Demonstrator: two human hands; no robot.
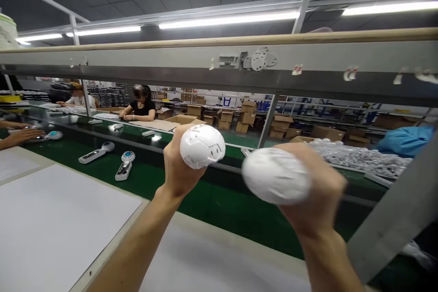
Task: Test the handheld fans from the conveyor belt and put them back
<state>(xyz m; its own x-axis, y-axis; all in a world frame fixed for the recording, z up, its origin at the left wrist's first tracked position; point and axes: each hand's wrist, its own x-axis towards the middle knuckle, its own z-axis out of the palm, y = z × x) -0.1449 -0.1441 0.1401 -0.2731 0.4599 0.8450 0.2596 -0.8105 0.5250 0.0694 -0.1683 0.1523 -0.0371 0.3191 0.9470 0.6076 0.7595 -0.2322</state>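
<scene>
- I am seeing a white round shell [202,146] being held up in the left hand [179,166], raised above the far edge of the work table; its domed face, with small slots cut in it, is pointing toward the camera.
- The left hand's fingers are wrapping behind the shell and gripping it from the back, so I cannot tell how each fingertip is lying.
- A second white domed piece [276,175] is sitting in the right hand [316,191], just beside the first, with a narrow gap between the two; this piece is blurring.
- The right hand's fingers are curling round the back and top of that piece, pressed close together.
- Both forearms are rising from the bottom edge of the view, leaving open air above and between them.
- Below the hands, the pale table top [61,219] is lying flat, its far edge running diagonally toward a green conveyor belt [219,200].
- On the belt to the left, white handheld devices [125,164] are lying well apart from the hands.
- A grey overhead rail [171,61] is crossing the view above the hands, and a slanted grey strut [393,219] is closing in the right side.
- Another person's hand [20,137] is resting at the far left edge.
- A person in black [141,107] is sitting across the belt, far off.
</scene>
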